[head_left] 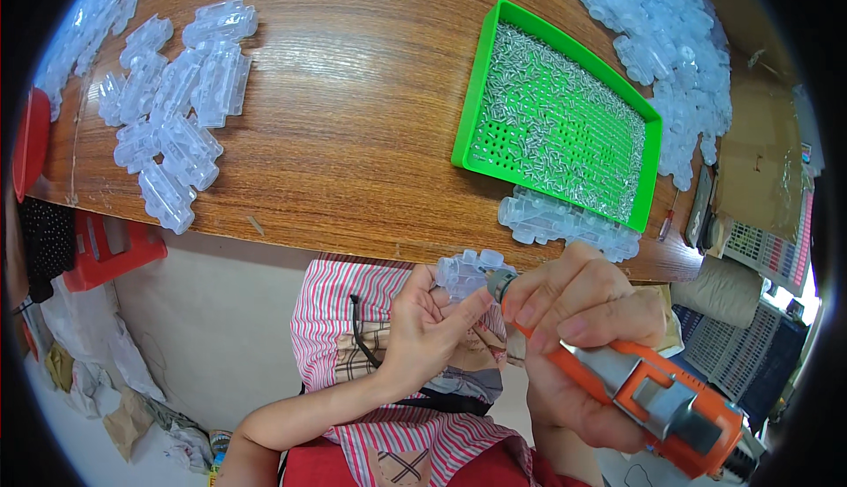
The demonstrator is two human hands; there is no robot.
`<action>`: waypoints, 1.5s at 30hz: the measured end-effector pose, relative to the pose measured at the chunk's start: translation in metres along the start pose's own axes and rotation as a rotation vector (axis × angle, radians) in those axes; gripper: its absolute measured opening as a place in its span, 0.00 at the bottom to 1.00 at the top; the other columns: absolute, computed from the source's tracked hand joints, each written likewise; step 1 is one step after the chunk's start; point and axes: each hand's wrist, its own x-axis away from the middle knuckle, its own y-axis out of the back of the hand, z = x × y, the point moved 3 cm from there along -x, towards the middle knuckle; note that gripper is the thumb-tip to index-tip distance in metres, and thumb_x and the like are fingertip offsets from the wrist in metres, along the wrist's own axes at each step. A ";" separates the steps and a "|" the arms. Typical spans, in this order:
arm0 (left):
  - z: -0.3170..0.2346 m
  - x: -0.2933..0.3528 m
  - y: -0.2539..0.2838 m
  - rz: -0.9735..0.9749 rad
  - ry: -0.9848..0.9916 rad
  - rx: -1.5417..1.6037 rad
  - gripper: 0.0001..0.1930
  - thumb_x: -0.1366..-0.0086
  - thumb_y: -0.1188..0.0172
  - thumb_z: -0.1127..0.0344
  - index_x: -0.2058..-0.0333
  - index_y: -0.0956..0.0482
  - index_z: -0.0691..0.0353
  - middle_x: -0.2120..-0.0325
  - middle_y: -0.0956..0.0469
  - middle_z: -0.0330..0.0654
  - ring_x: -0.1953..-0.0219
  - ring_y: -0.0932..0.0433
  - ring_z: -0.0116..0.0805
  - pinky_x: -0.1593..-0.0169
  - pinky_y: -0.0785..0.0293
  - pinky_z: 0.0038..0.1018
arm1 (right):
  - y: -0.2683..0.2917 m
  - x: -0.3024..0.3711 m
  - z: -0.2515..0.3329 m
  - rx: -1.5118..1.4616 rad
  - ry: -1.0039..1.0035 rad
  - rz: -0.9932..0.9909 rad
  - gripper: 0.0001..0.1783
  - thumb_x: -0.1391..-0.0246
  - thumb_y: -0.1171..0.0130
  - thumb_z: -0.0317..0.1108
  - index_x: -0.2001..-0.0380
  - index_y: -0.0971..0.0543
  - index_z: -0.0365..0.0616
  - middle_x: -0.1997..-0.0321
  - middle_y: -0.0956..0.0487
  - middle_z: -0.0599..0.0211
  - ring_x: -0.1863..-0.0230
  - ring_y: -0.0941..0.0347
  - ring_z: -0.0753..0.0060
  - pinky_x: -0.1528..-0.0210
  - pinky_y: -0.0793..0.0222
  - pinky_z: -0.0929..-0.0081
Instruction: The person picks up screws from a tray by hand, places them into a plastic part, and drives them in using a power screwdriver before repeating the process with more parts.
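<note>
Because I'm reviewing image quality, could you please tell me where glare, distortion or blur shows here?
Head view throughout: pale glare lies on the wooden table, left of the green tray; the table's front edge bows; the corners go black; the orange power tool looks fairly sharp.

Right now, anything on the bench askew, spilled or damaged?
No obvious spill or damage. Slightly odd: the green tray sits skewed to the table edge, overlapping some clear plastic parts from this view; can't tell whether it rests on them. A pale sliver lies stray near the front edge, apart from the piles.
</note>
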 end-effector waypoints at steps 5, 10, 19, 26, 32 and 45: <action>0.003 -0.001 0.000 0.017 -0.022 0.059 0.13 0.36 0.44 0.78 0.56 0.37 0.68 0.60 0.22 0.47 0.59 0.22 0.27 0.55 0.23 0.22 | 0.000 0.004 -0.006 0.075 0.131 0.119 0.43 0.62 0.42 0.75 0.70 0.28 0.39 0.80 0.31 0.64 0.76 0.34 0.68 0.76 0.31 0.69; 0.002 0.000 -0.005 0.014 0.067 0.092 0.12 0.36 0.43 0.75 0.56 0.35 0.65 0.60 0.22 0.43 0.60 0.23 0.22 0.57 0.26 0.18 | 0.014 -0.005 0.008 0.112 0.057 0.089 0.42 0.58 0.44 0.73 0.63 0.29 0.38 0.78 0.30 0.66 0.73 0.34 0.70 0.75 0.29 0.71; -0.015 0.011 0.000 -0.079 0.176 0.149 0.17 0.35 0.42 0.71 0.52 0.37 0.65 0.60 0.23 0.40 0.57 0.26 0.23 0.50 0.30 0.22 | 0.030 -0.005 0.029 -0.081 0.123 -0.037 0.43 0.53 0.52 0.75 0.62 0.30 0.38 0.80 0.31 0.66 0.76 0.36 0.73 0.80 0.29 0.75; -0.005 0.012 0.012 -0.155 0.040 0.022 0.15 0.39 0.39 0.75 0.60 0.38 0.63 0.67 0.23 0.41 0.66 0.24 0.20 0.63 0.27 0.16 | 0.024 0.004 0.010 -0.054 0.145 -0.035 0.44 0.53 0.53 0.76 0.63 0.31 0.37 0.80 0.31 0.67 0.76 0.34 0.73 0.80 0.28 0.75; -0.009 0.008 0.009 -0.149 0.021 -0.047 0.15 0.40 0.38 0.76 0.64 0.38 0.63 0.74 0.23 0.39 0.75 0.25 0.17 0.73 0.29 0.13 | 0.020 0.004 0.003 -0.080 0.135 -0.011 0.44 0.54 0.52 0.76 0.64 0.31 0.38 0.80 0.30 0.67 0.76 0.34 0.72 0.79 0.28 0.74; -0.009 0.009 0.014 -0.155 0.012 -0.066 0.16 0.43 0.37 0.77 0.65 0.39 0.63 0.73 0.21 0.43 0.73 0.22 0.20 0.73 0.26 0.14 | 0.005 0.001 0.000 -0.032 0.046 -0.004 0.43 0.59 0.49 0.77 0.67 0.31 0.42 0.80 0.31 0.67 0.76 0.33 0.70 0.78 0.29 0.71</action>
